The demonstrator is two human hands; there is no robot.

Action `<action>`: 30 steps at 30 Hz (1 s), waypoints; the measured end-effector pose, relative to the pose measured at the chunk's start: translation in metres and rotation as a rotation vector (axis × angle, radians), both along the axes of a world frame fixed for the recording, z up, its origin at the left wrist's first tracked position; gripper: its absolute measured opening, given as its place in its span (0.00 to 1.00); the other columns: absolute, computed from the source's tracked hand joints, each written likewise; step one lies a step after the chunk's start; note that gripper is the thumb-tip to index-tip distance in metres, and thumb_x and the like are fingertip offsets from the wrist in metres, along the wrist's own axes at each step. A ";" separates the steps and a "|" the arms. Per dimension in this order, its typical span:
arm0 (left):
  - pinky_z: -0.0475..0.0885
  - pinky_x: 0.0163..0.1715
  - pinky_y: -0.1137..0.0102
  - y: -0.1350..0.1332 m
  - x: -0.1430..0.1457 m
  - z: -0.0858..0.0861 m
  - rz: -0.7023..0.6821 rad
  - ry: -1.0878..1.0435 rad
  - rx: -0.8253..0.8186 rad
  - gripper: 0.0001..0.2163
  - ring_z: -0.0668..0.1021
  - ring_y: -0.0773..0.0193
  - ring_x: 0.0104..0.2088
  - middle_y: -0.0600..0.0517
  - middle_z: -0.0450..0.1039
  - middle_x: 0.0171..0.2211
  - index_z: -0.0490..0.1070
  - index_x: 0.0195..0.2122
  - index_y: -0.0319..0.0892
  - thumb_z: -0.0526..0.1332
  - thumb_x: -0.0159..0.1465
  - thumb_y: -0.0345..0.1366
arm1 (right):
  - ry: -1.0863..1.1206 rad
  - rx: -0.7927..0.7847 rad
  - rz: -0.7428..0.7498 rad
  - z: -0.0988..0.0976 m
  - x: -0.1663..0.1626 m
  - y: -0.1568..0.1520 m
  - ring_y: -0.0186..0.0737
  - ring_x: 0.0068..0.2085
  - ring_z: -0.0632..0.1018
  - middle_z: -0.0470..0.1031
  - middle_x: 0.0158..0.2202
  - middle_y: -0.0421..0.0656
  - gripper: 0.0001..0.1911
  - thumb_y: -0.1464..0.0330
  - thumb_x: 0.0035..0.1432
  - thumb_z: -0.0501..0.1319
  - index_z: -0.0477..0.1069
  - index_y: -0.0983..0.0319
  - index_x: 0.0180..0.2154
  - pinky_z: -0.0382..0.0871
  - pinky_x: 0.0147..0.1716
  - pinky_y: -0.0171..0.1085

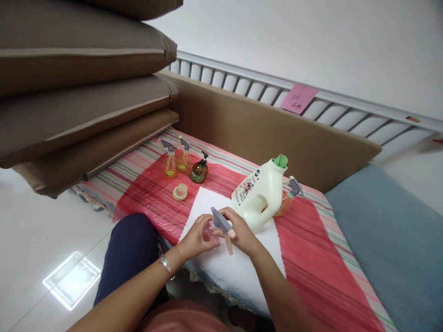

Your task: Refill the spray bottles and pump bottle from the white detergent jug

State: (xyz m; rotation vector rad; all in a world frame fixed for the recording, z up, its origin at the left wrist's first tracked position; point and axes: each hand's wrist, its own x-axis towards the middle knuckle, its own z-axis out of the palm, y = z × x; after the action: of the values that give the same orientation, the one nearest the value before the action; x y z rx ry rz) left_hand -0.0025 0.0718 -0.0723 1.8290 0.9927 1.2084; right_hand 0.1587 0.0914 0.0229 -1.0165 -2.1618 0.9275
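A small pinkish see-through spray bottle (209, 232) is between my two hands, over the white cloth (238, 276). My left hand (197, 240) is wrapped round its body. The fingers of my right hand (240, 230) close round the grey and peach trigger sprayer head (222, 222) at its neck; I cannot tell whether the head is screwed tight. Just beyond my hands a large pale green jug (266, 189) with a handle, a printed label and a green piece at its mouth stands on the cloth. A spray bottle (285, 203) is partly hidden behind it.
Two spray bottles (170, 163), a brown pump bottle (199, 170) and a cream cap (180, 192) stand on the red plastic sheet (311, 244). Stacked brown cushions (86, 92) rise at left. A blue cushion (387, 235) lies at right; a brown board (242, 120) borders the back.
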 end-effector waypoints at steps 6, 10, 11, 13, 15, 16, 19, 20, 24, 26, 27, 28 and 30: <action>0.64 0.49 0.58 0.001 0.000 0.002 0.006 -0.011 -0.007 0.28 0.69 0.53 0.48 0.46 0.66 0.47 0.61 0.50 0.45 0.68 0.49 0.34 | 0.026 0.076 -0.072 -0.007 -0.004 -0.007 0.40 0.35 0.71 0.69 0.33 0.42 0.08 0.64 0.54 0.64 0.69 0.60 0.34 0.66 0.36 0.38; 0.64 0.49 0.58 0.001 0.000 0.004 0.002 -0.008 -0.013 0.28 0.69 0.53 0.47 0.46 0.66 0.47 0.61 0.50 0.44 0.69 0.48 0.34 | 0.014 0.077 -0.028 0.001 -0.006 -0.004 0.41 0.36 0.72 0.70 0.35 0.42 0.09 0.64 0.55 0.63 0.69 0.60 0.38 0.67 0.37 0.39; 0.64 0.49 0.58 0.002 -0.001 0.004 -0.001 -0.007 -0.014 0.28 0.69 0.53 0.47 0.46 0.66 0.47 0.61 0.51 0.44 0.69 0.49 0.34 | 0.006 0.076 -0.022 0.003 -0.006 -0.003 0.41 0.36 0.73 0.71 0.35 0.42 0.10 0.64 0.55 0.63 0.69 0.59 0.39 0.67 0.37 0.39; 0.64 0.49 0.58 0.002 -0.002 0.004 -0.008 -0.007 -0.016 0.29 0.69 0.53 0.47 0.46 0.66 0.47 0.60 0.52 0.44 0.69 0.49 0.35 | -0.008 0.075 -0.005 0.006 -0.007 -0.001 0.41 0.37 0.73 0.72 0.36 0.43 0.11 0.64 0.55 0.63 0.69 0.59 0.40 0.67 0.38 0.39; 0.64 0.49 0.58 0.003 -0.003 0.003 -0.013 -0.006 -0.019 0.29 0.69 0.53 0.48 0.46 0.66 0.47 0.60 0.52 0.45 0.68 0.49 0.36 | -0.002 0.068 0.007 0.008 -0.007 0.001 0.41 0.38 0.74 0.73 0.38 0.44 0.13 0.64 0.54 0.64 0.69 0.59 0.42 0.68 0.40 0.40; 0.64 0.50 0.58 0.003 -0.003 0.002 -0.013 -0.006 -0.022 0.30 0.69 0.53 0.48 0.46 0.66 0.47 0.60 0.53 0.45 0.68 0.49 0.36 | 0.008 0.057 0.007 0.007 -0.008 0.002 0.42 0.39 0.74 0.73 0.39 0.44 0.15 0.63 0.54 0.64 0.68 0.59 0.43 0.68 0.40 0.40; 0.64 0.50 0.58 0.004 -0.001 -0.001 0.003 -0.008 -0.036 0.30 0.69 0.53 0.48 0.45 0.66 0.47 0.59 0.53 0.44 0.68 0.50 0.36 | 0.039 0.031 -0.036 0.001 -0.006 0.003 0.42 0.40 0.74 0.73 0.40 0.43 0.16 0.63 0.53 0.64 0.67 0.59 0.44 0.68 0.41 0.40; 0.64 0.50 0.58 0.004 -0.001 -0.001 0.012 -0.008 -0.040 0.30 0.69 0.53 0.48 0.45 0.66 0.47 0.59 0.53 0.43 0.68 0.50 0.36 | 0.036 0.041 -0.059 -0.002 -0.005 0.002 0.41 0.39 0.74 0.73 0.39 0.42 0.15 0.63 0.53 0.65 0.67 0.59 0.42 0.68 0.40 0.40; 0.64 0.50 0.58 0.003 0.003 -0.001 0.027 -0.001 -0.037 0.27 0.69 0.54 0.48 0.46 0.66 0.47 0.61 0.51 0.44 0.68 0.50 0.36 | 0.008 0.131 -0.121 -0.015 -0.002 -0.001 0.41 0.36 0.72 0.69 0.33 0.41 0.09 0.64 0.52 0.65 0.68 0.59 0.34 0.66 0.36 0.39; 0.64 0.49 0.58 0.003 0.004 0.000 0.025 -0.002 -0.044 0.27 0.69 0.54 0.47 0.46 0.66 0.47 0.61 0.50 0.44 0.68 0.50 0.36 | 0.026 0.148 -0.137 -0.019 -0.001 -0.002 0.42 0.35 0.71 0.68 0.32 0.41 0.08 0.64 0.52 0.65 0.69 0.59 0.33 0.65 0.35 0.39; 0.64 0.50 0.58 0.004 0.004 0.000 0.024 -0.005 -0.053 0.27 0.69 0.54 0.48 0.46 0.66 0.47 0.61 0.50 0.43 0.68 0.50 0.36 | 0.040 0.151 -0.142 -0.019 -0.002 -0.002 0.42 0.35 0.71 0.68 0.32 0.42 0.07 0.64 0.53 0.65 0.69 0.59 0.32 0.65 0.35 0.39; 0.64 0.50 0.58 0.004 0.004 0.000 0.026 -0.008 -0.064 0.27 0.69 0.54 0.48 0.46 0.66 0.47 0.61 0.50 0.43 0.68 0.50 0.36 | 0.055 0.149 -0.140 -0.019 -0.002 -0.001 0.42 0.35 0.71 0.68 0.32 0.42 0.07 0.64 0.53 0.64 0.69 0.59 0.33 0.65 0.35 0.40; 0.63 0.51 0.58 0.004 0.003 0.001 0.026 -0.010 -0.083 0.27 0.69 0.53 0.49 0.46 0.66 0.47 0.61 0.51 0.43 0.68 0.50 0.35 | 0.081 0.141 -0.117 -0.018 -0.003 0.001 0.42 0.35 0.71 0.68 0.32 0.42 0.08 0.63 0.53 0.64 0.69 0.59 0.34 0.66 0.35 0.40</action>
State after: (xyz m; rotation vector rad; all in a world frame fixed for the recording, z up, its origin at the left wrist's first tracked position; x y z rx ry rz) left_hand 0.0004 0.0761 -0.0716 1.7487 1.0483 1.1729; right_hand 0.1560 0.0927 0.0050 -1.0069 -2.0457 0.7387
